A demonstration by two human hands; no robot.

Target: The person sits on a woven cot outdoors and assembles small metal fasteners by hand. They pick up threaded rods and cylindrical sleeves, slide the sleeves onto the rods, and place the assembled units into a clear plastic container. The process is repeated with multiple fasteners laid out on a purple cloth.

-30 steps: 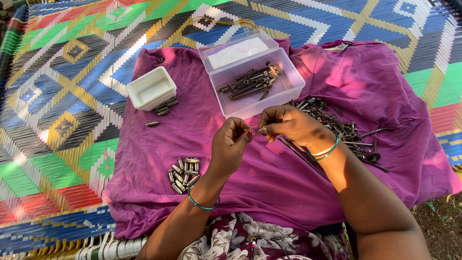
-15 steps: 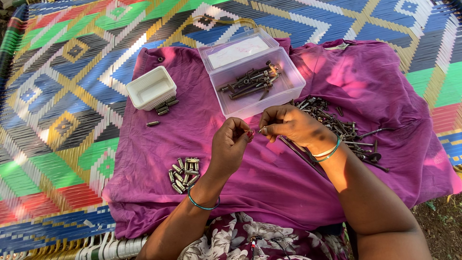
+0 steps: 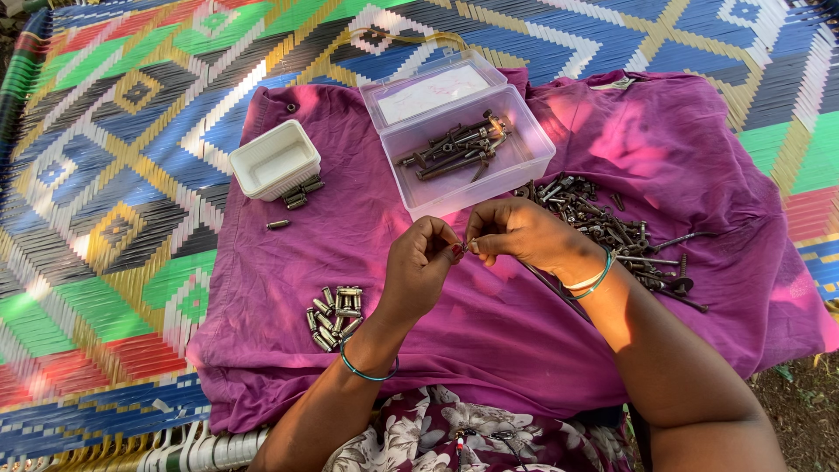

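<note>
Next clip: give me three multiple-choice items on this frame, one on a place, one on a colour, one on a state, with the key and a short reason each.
1. Where does the small pile of short metal pieces lie?
A. inside the white tray
B. on the purple cloth, by the person's left forearm
C. in the clear box

2. What colour is the cloth under the parts?
A. purple
B. yellow
C. white

3. What is the state of the clear plastic box?
A. shut with its lid on
B. open and bare inside
C. open, with long dark bolts inside

Key: 1 B, the pile sits on the cloth beside the left forearm, apart from the white tray. 2 A, the cloth is purple all over. 3 C, the lid is folded back and bolts lie in the box. The left hand and right hand meet fingertip to fingertip before it.
</note>
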